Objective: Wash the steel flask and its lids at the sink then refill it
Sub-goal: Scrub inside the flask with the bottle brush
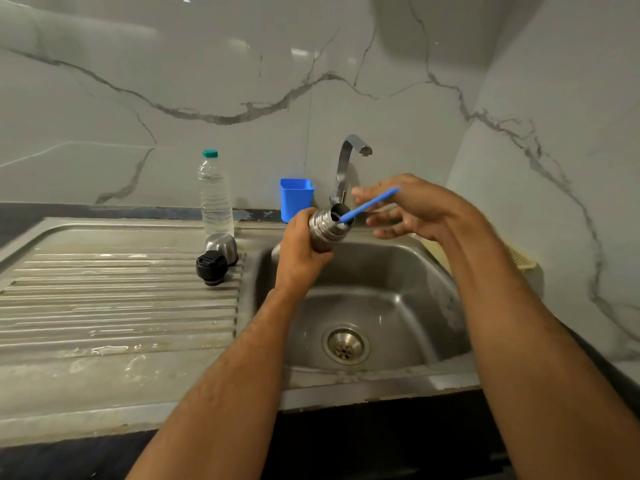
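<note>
Left hand (299, 251) clamped round steel flask (325, 225) over sink (381, 271); right hand (412, 209) pinching blue brush (372, 202)

Around the sink (408, 271) the count runs: one steel flask (325, 228) over the basin; one blue brush (372, 203) poking into the flask's mouth; two lids left of the basin, one steel cap (221, 243) and one black stopper (211, 268); one plastic water bottle (215, 195) behind them; one blue cup (296, 199) beside one tap (348, 164); two hands.
</note>
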